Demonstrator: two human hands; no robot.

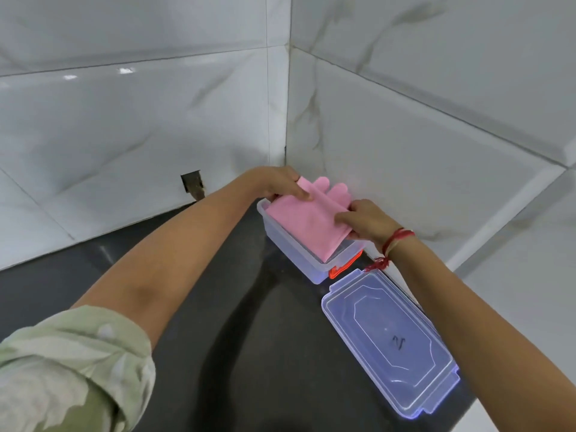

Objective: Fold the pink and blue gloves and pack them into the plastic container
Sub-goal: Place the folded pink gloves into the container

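over the plastic container (290, 251), both hands pinch the folded pink glove (307, 218) — left hand (277, 183) far end, right hand (364, 221) near — its long axis along the box.

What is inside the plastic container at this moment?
Pink gloves, folded, lie partly in the plastic container, held by the left hand and right hand. They cover whatever lies beneath; no blue gloves show.

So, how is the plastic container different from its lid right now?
The plastic container stands near the wall corner, while the lid lies flat on the dark counter, closer to the person. The container holds the folded pink gloves, gripped by the left hand and right hand; the lid carries nothing. The container shows an orange clasp; the lid has a dark mark. Both are clear plastic and rectangular.
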